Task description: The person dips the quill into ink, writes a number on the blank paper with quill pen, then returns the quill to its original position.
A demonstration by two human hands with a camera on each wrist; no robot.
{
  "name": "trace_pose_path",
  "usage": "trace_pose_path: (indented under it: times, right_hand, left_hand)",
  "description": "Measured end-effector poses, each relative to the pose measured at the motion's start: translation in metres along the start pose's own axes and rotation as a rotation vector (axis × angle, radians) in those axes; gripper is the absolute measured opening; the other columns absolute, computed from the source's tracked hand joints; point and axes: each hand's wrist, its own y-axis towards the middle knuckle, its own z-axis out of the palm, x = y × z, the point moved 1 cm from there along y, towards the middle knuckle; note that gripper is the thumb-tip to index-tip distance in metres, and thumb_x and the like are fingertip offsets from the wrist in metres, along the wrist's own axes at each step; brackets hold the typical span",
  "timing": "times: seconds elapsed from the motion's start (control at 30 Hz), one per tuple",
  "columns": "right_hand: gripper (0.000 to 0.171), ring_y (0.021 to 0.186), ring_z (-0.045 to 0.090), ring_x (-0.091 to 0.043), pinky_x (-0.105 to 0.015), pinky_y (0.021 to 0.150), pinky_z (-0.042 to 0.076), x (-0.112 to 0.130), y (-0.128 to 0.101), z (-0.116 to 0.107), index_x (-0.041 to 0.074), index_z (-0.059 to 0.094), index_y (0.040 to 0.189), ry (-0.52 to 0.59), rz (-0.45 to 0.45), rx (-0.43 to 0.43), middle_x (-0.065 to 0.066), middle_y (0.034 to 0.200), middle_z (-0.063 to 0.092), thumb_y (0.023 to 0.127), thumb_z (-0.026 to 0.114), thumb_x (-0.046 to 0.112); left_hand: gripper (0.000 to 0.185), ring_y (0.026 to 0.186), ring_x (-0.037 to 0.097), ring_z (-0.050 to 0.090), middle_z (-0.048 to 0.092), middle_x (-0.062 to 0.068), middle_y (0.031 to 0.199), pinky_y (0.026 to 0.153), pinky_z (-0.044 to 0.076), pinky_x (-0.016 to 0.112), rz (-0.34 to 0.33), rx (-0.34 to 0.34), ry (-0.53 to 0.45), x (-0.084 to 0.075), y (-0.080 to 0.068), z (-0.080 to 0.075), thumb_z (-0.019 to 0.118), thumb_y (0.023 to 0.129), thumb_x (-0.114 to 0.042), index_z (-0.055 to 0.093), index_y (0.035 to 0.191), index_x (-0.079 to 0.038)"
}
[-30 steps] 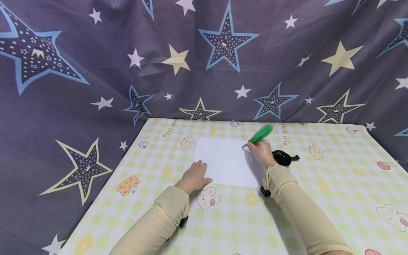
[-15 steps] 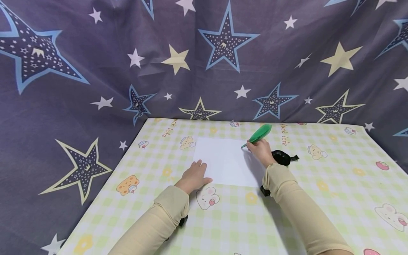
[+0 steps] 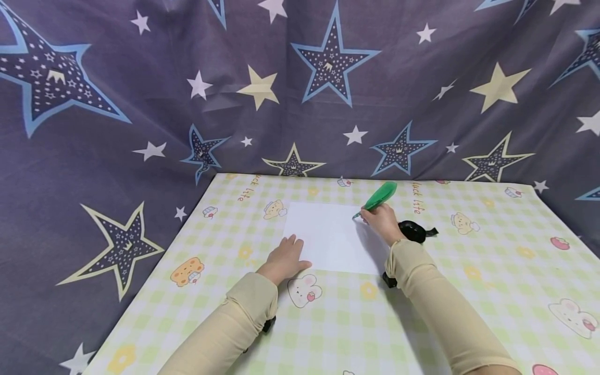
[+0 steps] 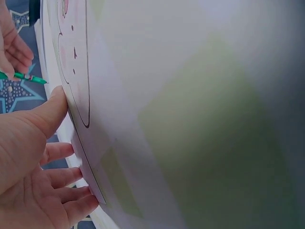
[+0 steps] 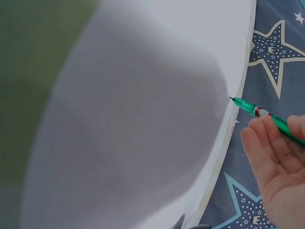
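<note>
A white sheet of paper (image 3: 328, 234) lies flat on the patterned tabletop. My left hand (image 3: 285, 259) rests on its left edge with fingers spread; in the left wrist view those fingertips (image 4: 90, 198) press along the paper's border. My right hand (image 3: 382, 223) pinches a green pen (image 3: 380, 196) with a wide, leaf-like upper end. The tip points down at the upper right part of the sheet. In the right wrist view the pen (image 5: 245, 106) shows a dark point right at the paper surface. No marks show on the sheet.
A green-and-white checked table cover (image 3: 347, 328) with cartoon prints surrounds the paper. Black straps and housings (image 3: 412, 232) sit at the right wrist. A dark star-patterned curtain (image 3: 300, 120) hangs behind the table and along its left side.
The right hand and pen have shifted very slightly left and toward the person, the tip staying over the sheet's upper right. The left hand holds its place on the paper.
</note>
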Motion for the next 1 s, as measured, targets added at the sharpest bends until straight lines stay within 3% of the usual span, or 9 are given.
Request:
trace_pose_path:
  times: [0.6,1.0]
  right_hand:
    - [0.023,0.072,0.06,-0.02,-0.028,0.063,0.047,0.0015,-0.0014,0.0001,-0.004,0.067,0.094,-0.022,-0.003,0.02,-0.012,0.077,0.066,0.092,0.055,0.015]
    - [0.022,0.073,0.063,-0.02,-0.03,0.067,0.051,0.0005,-0.0031,0.0,-0.004,0.067,0.092,0.004,-0.015,0.033,-0.011,0.076,0.067,0.092,0.056,0.015]
  left_hand:
    - [0.065,0.135,0.036,0.018,0.023,0.019,0.147,0.108,0.022,0.045,-0.001,-0.004,-0.006,0.0001,0.0009,0.0007,0.059,0.09,-0.035,0.035,0.139,0.0]
    - [0.065,0.135,0.036,0.017,0.023,0.02,0.147,0.108,0.022,0.046,0.004,-0.003,-0.022,0.0006,0.001,0.001,0.059,0.09,-0.035,0.035,0.139,0.0]
